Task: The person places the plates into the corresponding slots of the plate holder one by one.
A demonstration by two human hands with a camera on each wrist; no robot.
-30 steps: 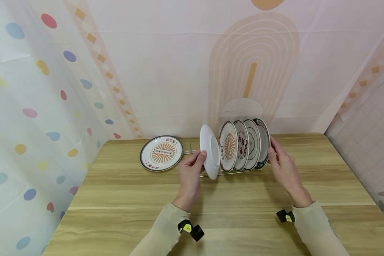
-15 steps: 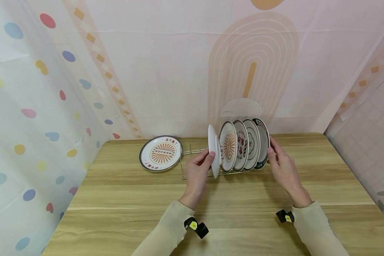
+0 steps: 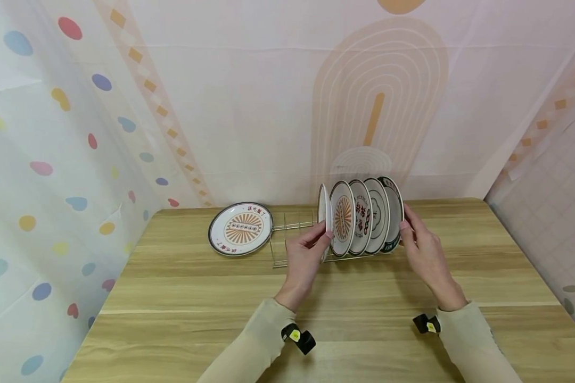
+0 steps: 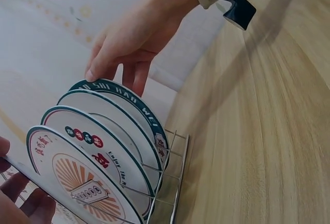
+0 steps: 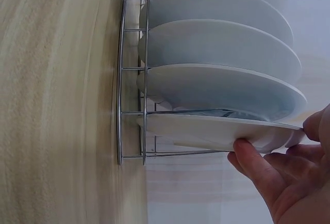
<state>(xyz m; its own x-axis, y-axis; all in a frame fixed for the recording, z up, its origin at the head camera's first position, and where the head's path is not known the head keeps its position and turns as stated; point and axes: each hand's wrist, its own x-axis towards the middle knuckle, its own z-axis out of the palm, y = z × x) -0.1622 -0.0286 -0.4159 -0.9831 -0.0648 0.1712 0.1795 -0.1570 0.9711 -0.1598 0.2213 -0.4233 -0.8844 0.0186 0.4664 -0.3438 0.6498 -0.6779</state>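
Note:
My left hand point(image 3: 303, 263) pinches a white plate point(image 3: 322, 205) by its near edge. That plate stands steeply on edge, close to the left of a plate with an orange sunburst point(image 3: 342, 219). A wire rack point(image 5: 146, 87) holds several plates upright in a row. At the right end of the row, my right hand point(image 3: 426, 252) grips the rim of a green-banded plate point(image 4: 147, 108), thumb on one face and fingers behind. Between these plates stand one with red writing point(image 3: 362, 215) and one with a thin dark design point(image 3: 378, 213).
Another sunburst plate point(image 3: 240, 234) lies face up at the left end of the rack. Everything is on a wooden table point(image 3: 364, 330). A patterned cloth point(image 3: 249, 106) hangs right behind the table's back edge.
My left hand has moved right with its plate, bringing it more upright and nearer the row. More of the rack's left part shows. My right hand stays where it was.

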